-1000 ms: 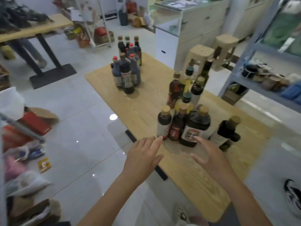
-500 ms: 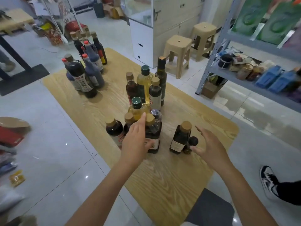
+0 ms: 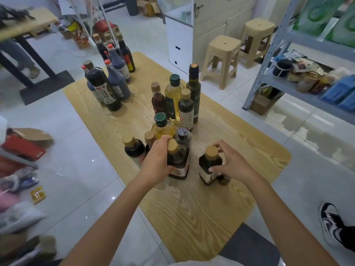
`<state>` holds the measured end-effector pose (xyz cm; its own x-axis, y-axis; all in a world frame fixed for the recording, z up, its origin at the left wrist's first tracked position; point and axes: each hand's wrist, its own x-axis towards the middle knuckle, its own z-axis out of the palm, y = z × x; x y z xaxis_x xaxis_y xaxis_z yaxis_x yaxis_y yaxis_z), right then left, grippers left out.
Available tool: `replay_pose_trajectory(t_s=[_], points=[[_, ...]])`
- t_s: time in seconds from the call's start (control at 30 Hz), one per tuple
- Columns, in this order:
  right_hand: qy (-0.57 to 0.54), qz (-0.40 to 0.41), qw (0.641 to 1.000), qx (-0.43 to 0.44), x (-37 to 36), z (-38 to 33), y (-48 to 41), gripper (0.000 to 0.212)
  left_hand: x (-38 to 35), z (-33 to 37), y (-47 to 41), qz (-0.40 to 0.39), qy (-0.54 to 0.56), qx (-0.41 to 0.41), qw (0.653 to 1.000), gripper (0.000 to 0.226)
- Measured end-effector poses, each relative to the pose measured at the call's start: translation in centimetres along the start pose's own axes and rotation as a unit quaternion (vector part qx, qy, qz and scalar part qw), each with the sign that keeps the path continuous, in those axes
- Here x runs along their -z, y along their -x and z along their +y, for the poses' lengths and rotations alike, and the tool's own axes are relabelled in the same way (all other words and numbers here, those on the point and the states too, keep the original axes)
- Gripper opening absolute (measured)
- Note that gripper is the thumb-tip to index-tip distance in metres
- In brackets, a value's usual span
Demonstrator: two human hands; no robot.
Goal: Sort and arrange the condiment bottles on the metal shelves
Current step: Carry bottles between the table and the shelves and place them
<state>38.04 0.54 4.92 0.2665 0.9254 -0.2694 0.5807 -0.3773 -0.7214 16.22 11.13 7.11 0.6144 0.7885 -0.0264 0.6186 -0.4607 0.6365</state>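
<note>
- table (image 3: 192, 208): pale wood with bold grain, smooth, a soft sheen
- floor (image 3: 86, 150): glossy light tiles that mirror the light
- large dark bottle (image 3: 179, 162) and small dark bottle (image 3: 206, 164): shiny see-through walls, matt tan caps, paper-like labels
- shelves (image 3: 269, 56): grey painted metal, matt
- stools (image 3: 221, 52): smooth beige plastic

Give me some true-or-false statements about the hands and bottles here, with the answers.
1. The left hand grips a dark bottle with a tan cap. True.
2. The right hand lies flat on the table. False: it holds a small dark bottle.
3. Both held bottles sit on the metal shelves. False: the metal shelves are off to the right; both bottles are over the table.
4. Two beige stools stand beyond the table. True.
</note>
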Motion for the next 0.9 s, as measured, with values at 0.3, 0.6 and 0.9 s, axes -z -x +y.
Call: replay_pose_trajectory(t_s=[0.3,0.6,0.9], points=[[-0.069,0.012,0.997,0.031,-4.6,0.3,0.7,0.046,-0.3,0.1,2.5,-0.033,-0.038,-0.032,0.998,0.100],[-0.042,-0.002,0.999,0.025,-4.6,0.3,1.6,0.071,-1.8,-1.3,5.2,0.001,-0.105,-0.046,0.993,0.066],[-0.104,0.038,0.994,-0.020,-5.3,1.0,3.5,0.075,-1.1,-2.1,7.5,0.009,0.066,0.085,0.994,0.079]])
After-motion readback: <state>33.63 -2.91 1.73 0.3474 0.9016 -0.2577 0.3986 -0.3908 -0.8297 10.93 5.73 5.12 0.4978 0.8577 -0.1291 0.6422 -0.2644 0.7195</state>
